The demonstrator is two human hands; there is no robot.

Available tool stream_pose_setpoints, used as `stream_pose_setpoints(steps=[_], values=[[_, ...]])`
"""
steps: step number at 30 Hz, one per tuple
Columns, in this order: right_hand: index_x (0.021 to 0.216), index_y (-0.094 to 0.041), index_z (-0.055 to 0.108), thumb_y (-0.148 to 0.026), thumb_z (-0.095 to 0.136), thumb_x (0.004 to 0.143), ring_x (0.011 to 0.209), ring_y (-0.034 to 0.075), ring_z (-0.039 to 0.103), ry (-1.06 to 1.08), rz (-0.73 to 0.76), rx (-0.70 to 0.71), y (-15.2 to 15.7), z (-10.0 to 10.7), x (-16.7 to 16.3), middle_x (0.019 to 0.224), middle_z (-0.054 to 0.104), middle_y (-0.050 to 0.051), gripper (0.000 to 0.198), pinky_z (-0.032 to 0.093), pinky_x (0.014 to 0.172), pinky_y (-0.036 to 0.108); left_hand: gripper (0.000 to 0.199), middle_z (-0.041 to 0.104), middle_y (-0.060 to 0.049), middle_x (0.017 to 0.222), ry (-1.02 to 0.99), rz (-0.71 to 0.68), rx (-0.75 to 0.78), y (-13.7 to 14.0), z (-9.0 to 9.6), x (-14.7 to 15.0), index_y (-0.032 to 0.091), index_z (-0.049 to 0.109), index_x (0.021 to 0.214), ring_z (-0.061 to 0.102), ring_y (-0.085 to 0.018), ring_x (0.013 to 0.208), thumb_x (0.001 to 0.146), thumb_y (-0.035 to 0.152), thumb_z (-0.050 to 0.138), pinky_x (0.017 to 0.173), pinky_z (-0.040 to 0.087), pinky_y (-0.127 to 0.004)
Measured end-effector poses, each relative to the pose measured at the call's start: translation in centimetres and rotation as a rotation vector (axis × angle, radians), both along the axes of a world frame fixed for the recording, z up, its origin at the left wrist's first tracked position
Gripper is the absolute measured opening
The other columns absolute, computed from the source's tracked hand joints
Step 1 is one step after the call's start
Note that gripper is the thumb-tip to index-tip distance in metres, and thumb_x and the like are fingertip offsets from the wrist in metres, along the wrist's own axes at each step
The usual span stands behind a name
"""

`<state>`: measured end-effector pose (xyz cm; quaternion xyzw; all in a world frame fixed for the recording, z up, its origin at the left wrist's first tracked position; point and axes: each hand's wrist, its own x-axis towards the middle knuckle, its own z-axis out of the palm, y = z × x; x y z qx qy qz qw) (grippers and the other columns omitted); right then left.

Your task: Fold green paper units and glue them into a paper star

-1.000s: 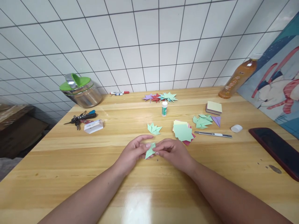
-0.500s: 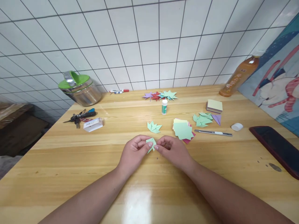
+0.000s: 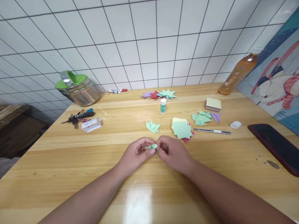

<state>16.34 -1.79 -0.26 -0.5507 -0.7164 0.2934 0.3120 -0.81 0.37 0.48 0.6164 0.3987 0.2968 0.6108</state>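
Note:
Between my two hands is a small folded piece of green paper [image 3: 151, 147], seen nearly edge-on. My left hand [image 3: 136, 153] pinches its left side, with the thumb along the near edge. The fingertips of my right hand [image 3: 171, 151] are closed on its right end and hide that part. Just beyond my hands lies a green folded-paper piece with pointed tips [image 3: 153, 126]. To the right of it rests a stack of coloured paper squares [image 3: 182, 129], green on top.
A glue stick [image 3: 163, 106] stands behind, near several folded-paper stars [image 3: 167, 94]. On the right are green folded pieces [image 3: 201, 118], a utility knife [image 3: 212, 131], a white cap [image 3: 235, 124], a phone [image 3: 275, 147] and a bottle [image 3: 240, 73]. Keys [image 3: 78, 118] lie left.
The green paper has turned from showing its flat face to lying nearly edge-on between my fingers. My right hand has moved slightly, and the whole view has shifted a little.

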Motion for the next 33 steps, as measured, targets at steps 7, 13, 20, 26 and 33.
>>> stream_pose_setpoints(steps=[7,13,20,26,33], values=[[0.073,-0.020,0.053,-0.017,0.051,0.075,0.057,0.010,0.048,-0.085,0.017,0.091,-0.2,0.4,-0.1,0.068,0.057,-0.002,0.004,0.030,0.053,0.022,0.013,0.068,-0.007,0.089,0.178,0.154,0.249,0.0,-0.6,0.0,0.019,0.068,0.082,0.060,-0.021,0.086,0.074,0.028,0.064,0.081,0.045,-0.031],[0.079,-0.022,0.056,-0.023,0.054,0.078,0.057,0.009,0.052,0.104,-0.004,0.065,-0.3,0.2,-0.4,0.075,0.061,-0.002,0.003,0.038,0.054,0.022,0.014,0.069,-0.003,0.075,0.039,0.274,0.090,0.2,-0.9,0.0,0.017,0.065,0.077,0.060,-0.015,0.068,0.069,0.028,0.070,0.064,0.047,-0.024],[0.074,-0.022,0.061,-0.021,0.053,0.081,0.065,0.012,0.055,0.119,-0.016,0.075,0.0,0.1,-0.1,0.068,0.062,-0.003,0.012,0.037,0.058,0.022,0.013,0.066,-0.001,0.069,0.020,0.233,0.082,-0.1,-0.6,0.3,0.016,0.061,0.074,0.059,-0.013,0.066,0.070,0.026,0.069,0.061,0.044,-0.021],[0.069,-0.020,0.059,-0.022,0.046,0.085,0.066,0.013,0.055,0.101,0.008,0.029,0.2,0.2,0.2,0.067,0.060,-0.002,0.021,0.036,0.058,0.023,0.017,0.068,-0.002,0.070,0.046,0.215,0.021,0.1,-0.5,0.2,0.016,0.062,0.074,0.060,-0.014,0.064,0.070,0.031,0.068,0.060,0.043,-0.022],[0.098,-0.024,0.063,-0.032,0.047,0.085,0.070,0.013,0.059,0.290,-0.078,-0.033,0.4,-0.7,0.2,0.084,0.066,0.001,0.021,0.044,0.060,0.025,0.023,0.066,0.000,0.063,-0.017,0.275,-0.086,0.4,-0.7,-0.2,0.015,0.060,0.073,0.058,-0.012,0.058,0.068,0.035,0.070,0.059,0.044,-0.022]])
